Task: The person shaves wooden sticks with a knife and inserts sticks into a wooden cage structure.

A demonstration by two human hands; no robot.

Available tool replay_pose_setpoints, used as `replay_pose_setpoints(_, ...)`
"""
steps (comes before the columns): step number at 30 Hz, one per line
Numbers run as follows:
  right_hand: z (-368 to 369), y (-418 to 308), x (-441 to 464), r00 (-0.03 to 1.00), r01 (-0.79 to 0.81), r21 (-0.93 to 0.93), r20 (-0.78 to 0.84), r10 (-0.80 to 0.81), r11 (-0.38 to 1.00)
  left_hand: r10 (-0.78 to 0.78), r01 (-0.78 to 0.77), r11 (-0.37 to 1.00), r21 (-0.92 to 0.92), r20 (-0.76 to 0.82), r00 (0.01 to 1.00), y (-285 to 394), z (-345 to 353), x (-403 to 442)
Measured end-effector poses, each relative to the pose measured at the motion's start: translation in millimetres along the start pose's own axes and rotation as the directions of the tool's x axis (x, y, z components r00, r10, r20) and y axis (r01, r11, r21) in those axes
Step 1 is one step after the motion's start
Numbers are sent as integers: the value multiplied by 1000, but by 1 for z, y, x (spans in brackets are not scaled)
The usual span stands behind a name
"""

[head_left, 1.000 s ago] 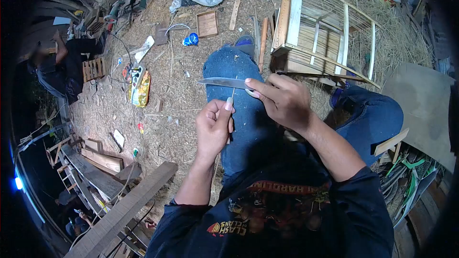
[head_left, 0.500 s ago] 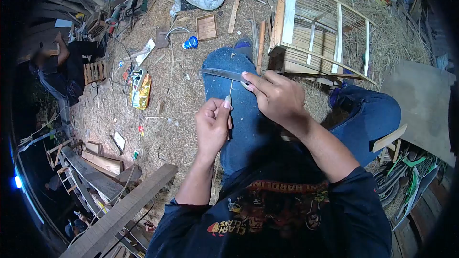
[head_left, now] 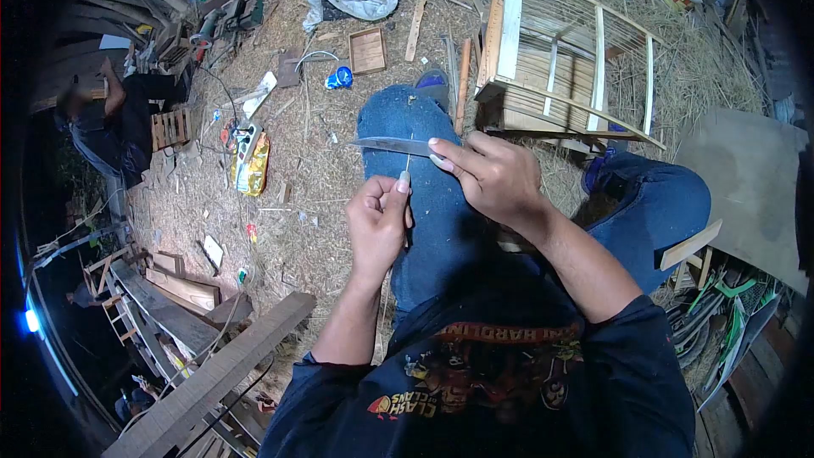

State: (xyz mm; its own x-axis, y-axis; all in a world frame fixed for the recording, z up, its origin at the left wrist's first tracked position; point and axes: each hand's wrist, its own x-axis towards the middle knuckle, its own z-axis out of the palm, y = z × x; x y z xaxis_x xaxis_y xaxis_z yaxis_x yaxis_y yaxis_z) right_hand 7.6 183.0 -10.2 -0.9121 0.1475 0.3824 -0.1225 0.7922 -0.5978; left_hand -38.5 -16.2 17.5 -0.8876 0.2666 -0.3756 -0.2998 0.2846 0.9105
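Observation:
Above my bent knee, my right hand grips a knife whose blade points left. My left hand pinches a thin stick between thumb and fingers, standing nearly upright in the view. The stick's upper part meets or crosses the blade; whether they touch is hard to tell. The knife's handle is mostly hidden by my right hand.
A slatted wooden cage lies at the upper right. A small wooden tray, a blue can and a yellow bag lie on the ground. A wooden beam crosses the lower left. Another person sits at the far left.
The blade dipped toward the right, then levelled out again across the stick. Both hands have shifted slightly left since the earliest frame and keep their holds.

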Motion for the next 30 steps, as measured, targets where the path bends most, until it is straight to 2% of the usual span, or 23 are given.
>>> replay_pose_setpoints(7, 1, -2, 0, 1000, -2, -33, -6, 2, 999, -6, 6, 1000, -27, 10, 1000, 0, 1, 1)
replay_pose_setpoints(9, 4, -3, 0, 998, -3, -9, -60, 3, 1000, -5, 5, 1000, -26, 12, 1000, 0, 0, 1)
replay_pose_setpoints(15, 8, -2, -4, 1000, 0, -53, -25, -2, 999, -9, 10, 999, -47, 13, 1000, -3, -2, 1)
replay_pose_setpoints(30, 16, -8, -8, 998, -37, -53, -61, 34, 998, -28, 30, 997, -77, 19, 999, -5, -9, 1)
